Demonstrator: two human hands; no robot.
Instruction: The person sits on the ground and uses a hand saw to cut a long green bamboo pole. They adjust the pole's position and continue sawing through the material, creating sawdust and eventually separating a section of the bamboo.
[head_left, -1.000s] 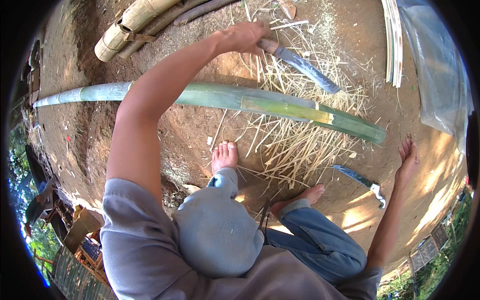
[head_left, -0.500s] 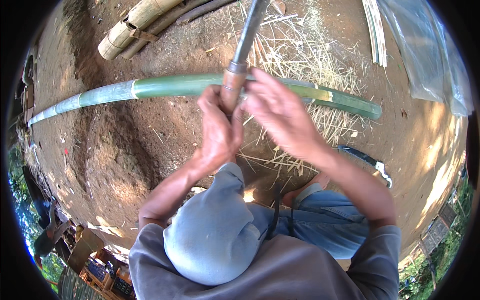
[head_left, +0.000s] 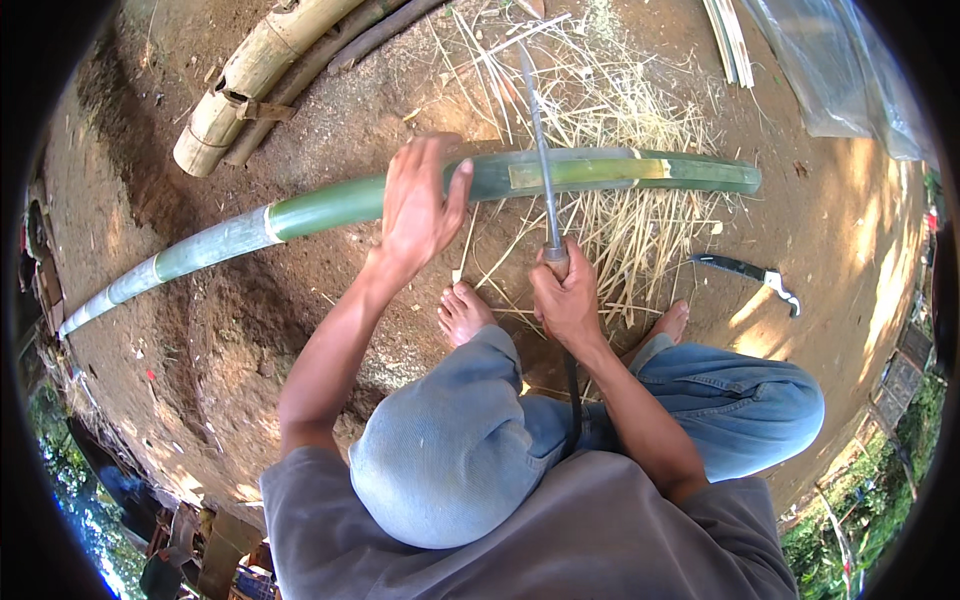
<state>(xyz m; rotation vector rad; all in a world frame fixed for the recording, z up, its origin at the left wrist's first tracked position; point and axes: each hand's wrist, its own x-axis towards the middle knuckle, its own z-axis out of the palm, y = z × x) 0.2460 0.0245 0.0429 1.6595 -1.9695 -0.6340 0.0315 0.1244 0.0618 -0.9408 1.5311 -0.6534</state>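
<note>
The left hand (head_left: 420, 205) pressed flat on one green bamboo pole (head_left: 330, 205); the right hand (head_left: 565, 300) gripped one long blade (head_left: 540, 150), a second knife (head_left: 745, 270) lying right.

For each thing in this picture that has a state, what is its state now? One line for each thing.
Left hand: open, palm resting on the green pole.
Right hand: shut on the blade's handle.
Blade: lies across the pole, tip pointing away.
Green pole: lying on the ground, a strip of skin cut off.
Second knife: lying unused on the ground.
Dry poles: lying together.
</note>
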